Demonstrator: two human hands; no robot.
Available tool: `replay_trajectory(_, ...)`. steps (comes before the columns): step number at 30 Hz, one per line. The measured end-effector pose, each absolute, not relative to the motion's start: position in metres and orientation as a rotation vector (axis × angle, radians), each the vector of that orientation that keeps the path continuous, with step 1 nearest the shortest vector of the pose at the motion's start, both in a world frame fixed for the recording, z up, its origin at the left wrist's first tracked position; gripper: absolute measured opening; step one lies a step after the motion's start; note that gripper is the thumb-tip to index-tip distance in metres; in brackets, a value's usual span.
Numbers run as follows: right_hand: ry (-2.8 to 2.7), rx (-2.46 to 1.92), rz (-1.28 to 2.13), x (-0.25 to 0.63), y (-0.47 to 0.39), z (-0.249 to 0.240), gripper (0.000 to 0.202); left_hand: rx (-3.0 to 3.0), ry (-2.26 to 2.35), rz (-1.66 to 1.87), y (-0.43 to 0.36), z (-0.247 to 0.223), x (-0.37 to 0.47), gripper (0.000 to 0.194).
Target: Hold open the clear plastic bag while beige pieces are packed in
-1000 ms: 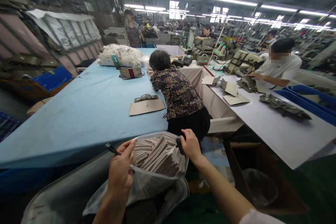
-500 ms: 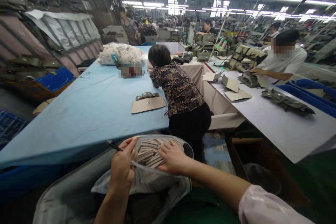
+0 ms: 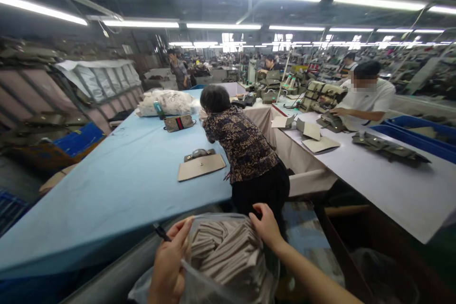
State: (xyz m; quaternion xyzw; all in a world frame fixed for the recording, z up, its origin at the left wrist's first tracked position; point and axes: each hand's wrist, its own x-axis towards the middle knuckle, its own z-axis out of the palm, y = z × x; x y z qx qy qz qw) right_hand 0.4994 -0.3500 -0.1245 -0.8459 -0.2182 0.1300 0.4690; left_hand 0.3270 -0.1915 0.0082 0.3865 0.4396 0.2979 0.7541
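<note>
A clear plastic bag [image 3: 210, 285] stands open below me, full of folded beige strips [image 3: 228, 251]. My left hand [image 3: 171, 259] pinches the left side of its rim, and a black pen-like object [image 3: 162, 232] sticks out between the fingers. At the right rim, my right hand [image 3: 265, 225] has its fingers curled round the edge of the plastic. The strips lie between both hands, touched by neither as far as I can see.
A blue-covered table [image 3: 117, 175] carries a beige bag piece [image 3: 201, 167], a striped pouch [image 3: 179, 123] and a large white sack [image 3: 166, 102]. A person in a patterned shirt [image 3: 242, 147] leans over it. Another person [image 3: 370, 92] works at the white table [image 3: 399, 190] on the right.
My right hand has moved off the strips to the bag's right rim and closed there. More of the strips shows. The view has tilted up, and my left hand still grips the left rim.
</note>
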Motion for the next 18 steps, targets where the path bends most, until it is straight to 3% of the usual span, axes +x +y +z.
replay_trajectory(6, -0.383, -1.892, 0.644, 0.492, -0.382, -0.182, 0.077, 0.831, 0.975, 0.622, -0.186, 0.006, 0.319, 0.03)
replay_trajectory(10, -0.506, -1.641, 0.78, 0.479, -0.389, -0.202, 0.074, 0.826, 0.961, 0.596, -0.176, -0.006, 0.317, 0.032)
replay_trajectory(18, -0.364, -1.784, 0.616, 0.482, -0.365, -0.207, 0.08, 0.82, 1.005, 0.722, -0.166, -0.018, 0.313, 0.026)
